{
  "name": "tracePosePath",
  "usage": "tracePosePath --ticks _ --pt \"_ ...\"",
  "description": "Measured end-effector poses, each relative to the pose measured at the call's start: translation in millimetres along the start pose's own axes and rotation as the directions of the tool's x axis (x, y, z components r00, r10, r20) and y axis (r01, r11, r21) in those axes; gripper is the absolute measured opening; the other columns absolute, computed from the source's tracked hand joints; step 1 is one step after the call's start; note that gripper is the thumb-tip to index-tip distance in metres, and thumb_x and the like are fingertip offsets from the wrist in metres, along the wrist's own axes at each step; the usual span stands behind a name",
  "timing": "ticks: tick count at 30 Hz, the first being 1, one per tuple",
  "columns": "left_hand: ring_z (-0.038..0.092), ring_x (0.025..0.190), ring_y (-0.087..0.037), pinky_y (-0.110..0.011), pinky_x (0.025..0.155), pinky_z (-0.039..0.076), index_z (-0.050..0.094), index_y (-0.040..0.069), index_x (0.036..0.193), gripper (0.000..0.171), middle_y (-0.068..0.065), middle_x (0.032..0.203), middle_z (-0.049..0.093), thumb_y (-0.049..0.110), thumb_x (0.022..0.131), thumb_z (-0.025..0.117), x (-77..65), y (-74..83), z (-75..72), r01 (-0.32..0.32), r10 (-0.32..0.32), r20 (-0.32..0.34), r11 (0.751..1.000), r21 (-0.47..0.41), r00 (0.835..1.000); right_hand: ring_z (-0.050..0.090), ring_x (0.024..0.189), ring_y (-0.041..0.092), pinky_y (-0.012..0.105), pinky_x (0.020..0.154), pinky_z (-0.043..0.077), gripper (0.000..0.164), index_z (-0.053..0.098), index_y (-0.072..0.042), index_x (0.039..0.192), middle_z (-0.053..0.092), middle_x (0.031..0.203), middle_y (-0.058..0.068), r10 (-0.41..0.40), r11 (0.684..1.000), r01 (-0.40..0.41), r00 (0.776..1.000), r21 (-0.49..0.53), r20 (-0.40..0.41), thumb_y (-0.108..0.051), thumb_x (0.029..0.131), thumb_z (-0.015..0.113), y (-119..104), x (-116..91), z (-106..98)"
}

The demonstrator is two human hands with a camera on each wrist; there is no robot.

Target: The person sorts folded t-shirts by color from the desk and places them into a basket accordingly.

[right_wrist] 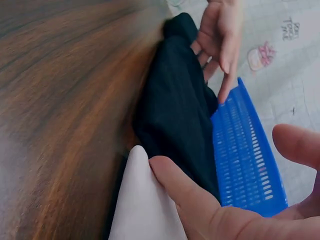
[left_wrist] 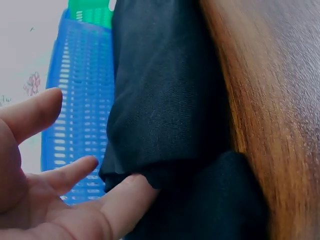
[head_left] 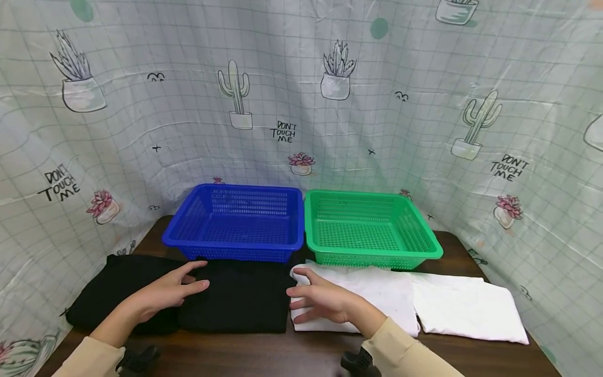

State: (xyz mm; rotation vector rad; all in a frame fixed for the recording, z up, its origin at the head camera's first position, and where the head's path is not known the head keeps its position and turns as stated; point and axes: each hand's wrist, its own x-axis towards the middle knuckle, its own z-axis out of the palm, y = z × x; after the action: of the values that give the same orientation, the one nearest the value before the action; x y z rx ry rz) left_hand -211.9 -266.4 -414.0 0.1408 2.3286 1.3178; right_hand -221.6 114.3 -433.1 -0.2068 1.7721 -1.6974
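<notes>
My left hand (head_left: 165,290) hovers with spread fingers over the two folded black cloths, one at the far left (head_left: 113,283) and one beside it (head_left: 240,298). In the left wrist view a fingertip (left_wrist: 137,182) meets the folded edge of the black cloth (left_wrist: 155,100). My right hand (head_left: 327,298), its fingers loosely bent and apart, is over the left end of a folded white cloth (head_left: 377,293). One of its fingers (right_wrist: 175,182) lies right at that white cloth's edge (right_wrist: 142,205) in the right wrist view. Neither hand grips anything.
Behind the cloths stand a blue plastic basket (head_left: 235,246) and a green one (head_left: 372,256), side by side with nothing in them. Another folded white cloth (head_left: 471,309) lies at the right. A patterned curtain (head_left: 301,104) surrounds the dark wooden table (head_left: 245,351).
</notes>
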Motion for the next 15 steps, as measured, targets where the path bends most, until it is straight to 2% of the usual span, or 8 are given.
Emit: tracePosePath --ticks 4,10,12,15 --pt "0.028 0.148 -0.062 -0.077 0.108 0.038 0.008 0.005 0.170 0.082 -0.041 0.158 0.032 0.036 0.112 0.056 2.4 -7.4 -4.2 0.017 -0.014 0.037 0.995 -0.099 0.999 0.054 0.136 0.052 0.062 0.099 0.056 0.089 0.014 -0.009 0.169 0.039 0.157 0.036 0.017 0.998 -0.017 1.000 0.053 0.003 -0.022 0.099 0.069 -0.9 9.3 3.5" --pt "0.022 0.150 -0.065 -0.081 0.111 0.030 0.004 0.010 0.171 0.089 -0.044 0.162 0.016 0.028 0.109 0.064 7.6 -15.0 -2.3 0.013 -0.001 0.069 0.984 -0.178 0.998 0.046 0.143 0.054 0.066 0.108 0.048 0.087 0.015 -0.007 0.168 0.037 0.160 0.037 0.013 0.995 -0.013 1.000 0.097 -0.003 -0.015 0.099 0.068 6.9 21.5 13.5" --pt "0.016 0.151 -0.065 -0.082 0.112 0.026 0.004 0.013 0.172 0.091 -0.043 0.165 0.008 0.024 0.107 0.067 8.4 -16.3 -0.9 0.015 0.000 0.071 0.977 -0.213 0.997 0.044 0.144 0.053 0.067 0.110 0.046 0.088 0.014 -0.010 0.168 0.035 0.161 0.035 0.000 0.996 0.002 1.000 0.094 -0.019 -0.012 0.099 0.068 9.0 24.3 17.4" --pt "0.004 0.152 -0.066 -0.085 0.112 0.018 0.003 0.016 0.172 0.092 -0.041 0.167 -0.004 0.019 0.106 0.068 8.9 -18.2 -0.3 0.015 0.005 0.074 0.965 -0.262 0.997 0.045 0.142 0.053 0.069 0.109 0.045 0.091 0.013 -0.017 0.169 0.039 0.152 0.033 -0.026 0.997 0.029 0.999 0.074 -0.038 -0.008 0.098 0.069 10.4 27.2 22.6"
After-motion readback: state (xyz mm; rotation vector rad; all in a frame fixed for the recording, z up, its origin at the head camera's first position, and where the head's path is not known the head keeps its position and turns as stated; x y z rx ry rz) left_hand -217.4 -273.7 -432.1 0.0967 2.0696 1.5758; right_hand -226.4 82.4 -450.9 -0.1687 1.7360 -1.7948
